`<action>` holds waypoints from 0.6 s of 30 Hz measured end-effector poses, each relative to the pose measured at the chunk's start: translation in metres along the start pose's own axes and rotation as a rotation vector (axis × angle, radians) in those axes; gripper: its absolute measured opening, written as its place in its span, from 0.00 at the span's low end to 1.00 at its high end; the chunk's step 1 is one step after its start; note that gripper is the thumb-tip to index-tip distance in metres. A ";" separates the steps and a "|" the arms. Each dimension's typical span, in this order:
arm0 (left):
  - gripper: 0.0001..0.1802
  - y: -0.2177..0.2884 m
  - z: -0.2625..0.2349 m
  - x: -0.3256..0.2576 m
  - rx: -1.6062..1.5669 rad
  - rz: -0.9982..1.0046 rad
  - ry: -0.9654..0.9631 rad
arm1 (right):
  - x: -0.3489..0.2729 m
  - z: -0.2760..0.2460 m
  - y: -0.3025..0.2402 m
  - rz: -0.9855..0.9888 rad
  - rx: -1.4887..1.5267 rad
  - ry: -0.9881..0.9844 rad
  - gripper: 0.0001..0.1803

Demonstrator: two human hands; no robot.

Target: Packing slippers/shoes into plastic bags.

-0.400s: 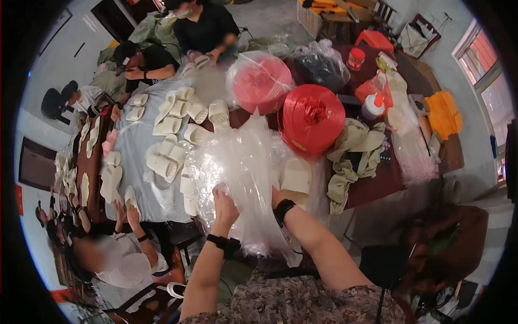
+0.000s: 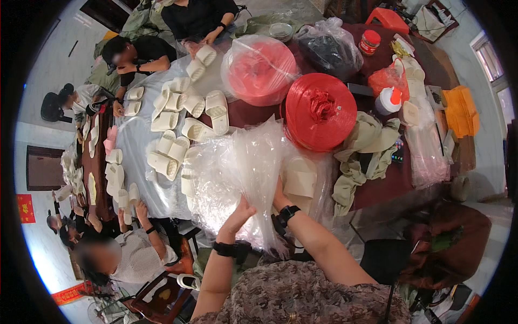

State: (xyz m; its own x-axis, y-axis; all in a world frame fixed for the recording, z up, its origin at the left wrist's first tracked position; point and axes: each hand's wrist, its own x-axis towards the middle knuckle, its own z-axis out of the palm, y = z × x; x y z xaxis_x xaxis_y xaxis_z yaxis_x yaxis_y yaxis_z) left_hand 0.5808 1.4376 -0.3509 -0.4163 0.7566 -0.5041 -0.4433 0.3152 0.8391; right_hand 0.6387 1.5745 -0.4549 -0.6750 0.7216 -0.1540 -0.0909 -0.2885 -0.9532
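A loose pile of clear plastic bags [image 2: 258, 162] spreads over the near side of the table, gathered into folds. On its right edge my right hand [image 2: 280, 198] grips the gathered folds; most of its fingers are hidden behind the plastic. My left hand [image 2: 239, 217] is just left of these folds, its thumb apart from the forefinger and its other fingers partly hidden. A cream slipper [image 2: 300, 178] lies under thin film beside my right hand. More cream slippers [image 2: 169, 155] lie left of the bags.
Past the bags sit a red roll of plastic twine [image 2: 321, 112] and a wrapped pinkish-red roll [image 2: 259, 70]. Crumpled green cloth [image 2: 359, 167], a white bottle with a red tip [image 2: 388, 101] and a yellow-orange cloth [image 2: 460, 110] are to the right. Several people work around the table's left and far sides.
My left hand has come off the left part of the bags, moving right and nearer to me. The plastic looks more bunched toward my right hand. A person at the left has shifted a slipper.
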 end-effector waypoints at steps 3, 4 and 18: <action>0.57 0.009 0.028 0.009 0.408 0.133 0.016 | -0.047 -0.011 0.079 0.163 0.145 0.100 0.24; 0.55 0.013 0.039 0.019 0.510 0.071 0.125 | -0.059 -0.029 0.112 0.226 0.182 0.047 0.23; 0.16 -0.014 0.005 0.055 0.593 0.112 0.393 | -0.046 -0.049 -0.037 0.265 -0.175 0.293 0.20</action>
State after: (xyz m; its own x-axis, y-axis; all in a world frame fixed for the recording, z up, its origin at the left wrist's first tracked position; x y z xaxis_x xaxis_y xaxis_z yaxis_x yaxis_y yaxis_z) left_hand 0.5677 1.4778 -0.3892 -0.7385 0.5756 -0.3511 0.0782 0.5904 0.8034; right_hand 0.7095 1.5828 -0.4249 -0.4192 0.7928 -0.4425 0.2000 -0.3947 -0.8968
